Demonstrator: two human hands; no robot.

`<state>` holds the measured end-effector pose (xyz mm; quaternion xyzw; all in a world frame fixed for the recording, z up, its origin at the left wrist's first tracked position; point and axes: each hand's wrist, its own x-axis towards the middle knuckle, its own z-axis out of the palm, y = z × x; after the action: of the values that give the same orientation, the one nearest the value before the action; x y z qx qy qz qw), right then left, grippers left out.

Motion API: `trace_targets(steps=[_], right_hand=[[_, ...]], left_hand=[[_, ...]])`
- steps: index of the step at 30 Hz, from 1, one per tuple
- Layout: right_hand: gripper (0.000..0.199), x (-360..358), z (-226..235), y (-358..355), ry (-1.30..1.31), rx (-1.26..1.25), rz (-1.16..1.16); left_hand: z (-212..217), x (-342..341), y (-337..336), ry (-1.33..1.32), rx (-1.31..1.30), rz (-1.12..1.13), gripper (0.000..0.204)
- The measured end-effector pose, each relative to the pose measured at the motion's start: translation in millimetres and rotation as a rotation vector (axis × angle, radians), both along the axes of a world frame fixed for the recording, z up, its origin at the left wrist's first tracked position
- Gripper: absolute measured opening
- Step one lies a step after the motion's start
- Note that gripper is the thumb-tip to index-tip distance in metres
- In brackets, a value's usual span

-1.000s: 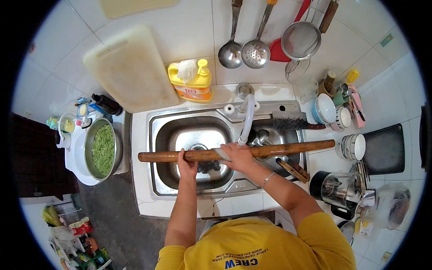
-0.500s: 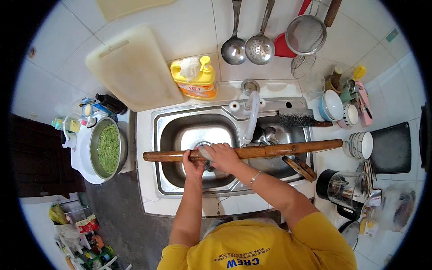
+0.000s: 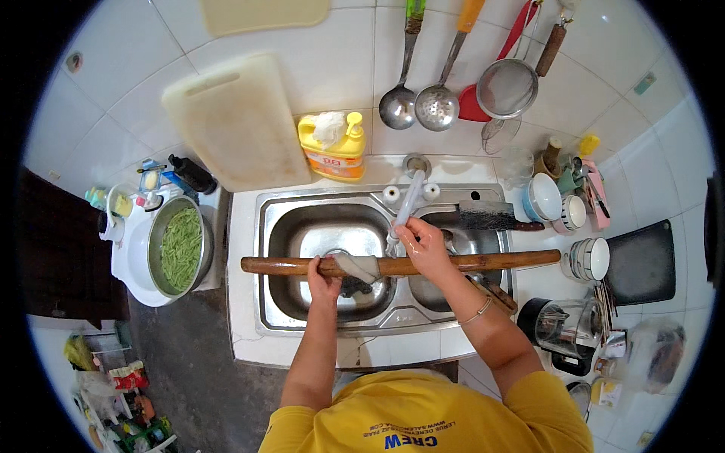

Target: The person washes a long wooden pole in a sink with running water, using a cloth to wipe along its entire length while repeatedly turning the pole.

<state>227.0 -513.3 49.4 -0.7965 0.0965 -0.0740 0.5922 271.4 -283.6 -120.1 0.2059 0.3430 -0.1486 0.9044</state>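
The left hand (image 3: 323, 278) is closed around a long wooden rolling pin (image 3: 483, 262) and the right hand (image 3: 423, 245) clamps its middle, holding it level across the double sink (image 3: 302, 321), likely so a grey cloth (image 3: 359, 266) under the fingers can rub it over the basin. Crowding the far side are the tap (image 3: 408, 202), a cleaver (image 3: 487, 217), stacked bowls (image 3: 591, 257) on the tabletop and a yellow detergent bottle (image 3: 332, 147).
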Motion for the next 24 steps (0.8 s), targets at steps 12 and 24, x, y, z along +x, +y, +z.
trace_targets(steps=[12,24], right_hand=[[0.034,-17.0,-96.5,61.1,-0.244,-0.788,0.098],[0.051,-35.8,-109.1,-38.2,0.064,-1.074,0.38]], left_hand=[[-18.8,0.9,-24.6,0.009,-0.063,-0.036,0.023],[1.3,16.2,-15.5,0.083,0.056,-0.022,0.019]])
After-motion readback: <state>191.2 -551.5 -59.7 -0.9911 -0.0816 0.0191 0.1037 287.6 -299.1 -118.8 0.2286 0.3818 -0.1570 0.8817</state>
